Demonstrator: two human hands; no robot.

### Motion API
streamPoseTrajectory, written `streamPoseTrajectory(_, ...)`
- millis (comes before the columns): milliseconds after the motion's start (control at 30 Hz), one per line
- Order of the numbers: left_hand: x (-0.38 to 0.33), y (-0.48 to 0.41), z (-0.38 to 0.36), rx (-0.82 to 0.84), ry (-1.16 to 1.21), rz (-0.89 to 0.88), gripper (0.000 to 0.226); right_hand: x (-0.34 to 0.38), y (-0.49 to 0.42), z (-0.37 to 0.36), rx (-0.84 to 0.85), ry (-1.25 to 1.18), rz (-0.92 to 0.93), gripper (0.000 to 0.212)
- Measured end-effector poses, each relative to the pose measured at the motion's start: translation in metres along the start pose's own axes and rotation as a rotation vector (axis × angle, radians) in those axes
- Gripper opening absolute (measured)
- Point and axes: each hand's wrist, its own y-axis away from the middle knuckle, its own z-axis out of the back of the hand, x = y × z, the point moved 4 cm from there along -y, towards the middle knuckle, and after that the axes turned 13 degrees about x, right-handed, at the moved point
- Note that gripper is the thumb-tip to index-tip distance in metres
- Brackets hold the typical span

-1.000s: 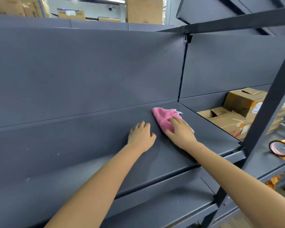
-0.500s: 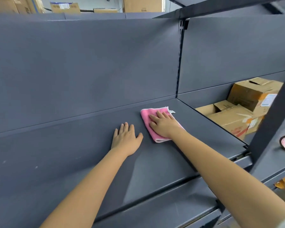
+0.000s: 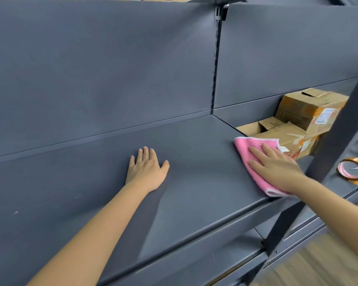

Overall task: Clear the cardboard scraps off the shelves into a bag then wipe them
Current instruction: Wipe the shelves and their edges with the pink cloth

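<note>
A dark grey metal shelf (image 3: 194, 178) runs across the view with a tall grey back panel behind it. A pink cloth (image 3: 248, 153) lies flat at the shelf's right end, near its front edge. My right hand (image 3: 275, 168) presses on the cloth with straight fingers. My left hand (image 3: 147, 170) rests palm down on the bare shelf, well to the left of the cloth, fingers spread. No cardboard scraps show on this shelf.
Several cardboard boxes (image 3: 306, 118) are stacked on the lower shelf bay to the right. A roll of orange tape (image 3: 353, 169) lies on a ledge at the far right. A dark slanted upright (image 3: 327, 153) crosses in front on the right.
My right hand has slid the pink cloth to the right and toward the shelf's front edge. My left hand stays flat on the shelf.
</note>
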Motion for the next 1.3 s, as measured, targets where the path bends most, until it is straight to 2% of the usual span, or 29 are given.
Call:
streamPoseTrajectory(133, 0.0, 0.002, 0.001, 0.006, 0.007, 0.0, 0.067, 0.027, -0.037, 0.009, -0.028, -0.021, -0.037, 0.056)
streamPoseTrajectory(300, 0.002, 0.004, 0.0, 0.023, -0.02, -0.007, 0.067, 0.108, -0.002, -0.014, -0.021, 0.06, 0.271, 0.058)
streamPoseTrajectory(367, 0.002, 0.006, -0.001, 0.024, -0.029, -0.009, 0.066, 0.1, 0.019, -0.019, 0.003, 0.113, 0.346, 0.078)
streamPoseTrajectory(433, 0.002, 0.007, -0.002, 0.023, -0.028, -0.007, 0.066, 0.067, 0.023, -0.016, 0.006, 0.127, 0.286, 0.091)
streamPoseTrajectory(567, 0.0, 0.003, -0.002, 0.016, -0.013, 0.004, 0.067, 0.005, -0.002, -0.003, 0.01, 0.058, 0.043, 0.067)
streamPoseTrajectory(700, -0.001, 0.0, 0.0, 0.026, 0.008, 0.009, 0.067, 0.026, -0.057, 0.008, -0.008, 0.101, 0.046, 0.092)
streamPoseTrajectory(733, -0.001, 0.0, 0.0, 0.028, 0.012, 0.008, 0.066, 0.044, -0.068, 0.011, -0.011, 0.089, 0.073, 0.092)
streamPoseTrajectory(833, 0.001, 0.002, 0.001, 0.027, 0.02, 0.005, 0.063, 0.114, -0.064, 0.006, -0.013, 0.055, 0.212, 0.059)
streamPoseTrajectory(933, 0.002, 0.006, 0.001, 0.028, 0.01, -0.009, 0.059, 0.154, -0.03, -0.005, 0.003, 0.101, 0.425, 0.055)
streamPoseTrajectory(1000, 0.001, 0.008, 0.0, 0.031, 0.004, -0.009, 0.059, 0.135, -0.028, -0.006, 0.031, 0.096, 0.458, 0.054)
streamPoseTrajectory(1100, 0.0, 0.006, -0.002, 0.029, -0.001, 0.006, 0.059, 0.079, -0.05, 0.01, 0.051, -0.037, 0.275, 0.053)
streamPoseTrajectory(1167, 0.0, 0.003, -0.002, 0.023, -0.003, 0.017, 0.059, 0.056, -0.075, 0.022, 0.054, -0.004, 0.18, 0.058)
streamPoseTrajectory(1200, 0.0, 0.002, -0.002, 0.024, -0.003, 0.02, 0.059, 0.053, -0.09, 0.027, 0.05, 0.072, 0.173, 0.061)
streamPoseTrajectory(1300, 0.0, -0.001, -0.003, 0.028, 0.0, 0.02, 0.059, 0.069, -0.146, 0.038, 0.024, 0.031, 0.147, 0.055)
